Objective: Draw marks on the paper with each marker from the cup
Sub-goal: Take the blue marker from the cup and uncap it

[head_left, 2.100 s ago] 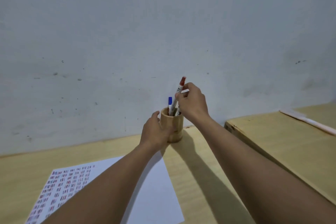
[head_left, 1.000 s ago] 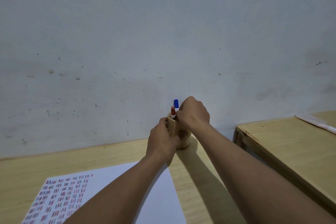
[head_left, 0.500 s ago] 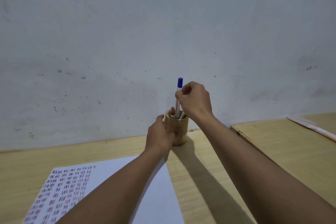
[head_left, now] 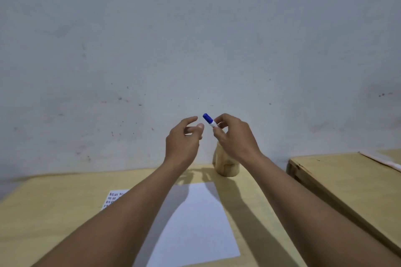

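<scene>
Right hand (head_left: 235, 136) pinching blue marker (head_left: 209, 120) above the cup (head_left: 225, 165), capped end slanting up-left. Left hand (head_left: 183, 138) open, empty, just left of the cap. Paper (head_left: 195, 223) below on the desk (head_left: 54, 212).

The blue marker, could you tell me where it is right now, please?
In the head view the blue marker is held up by the right hand, above the cup, with the open left hand beside it.
</scene>
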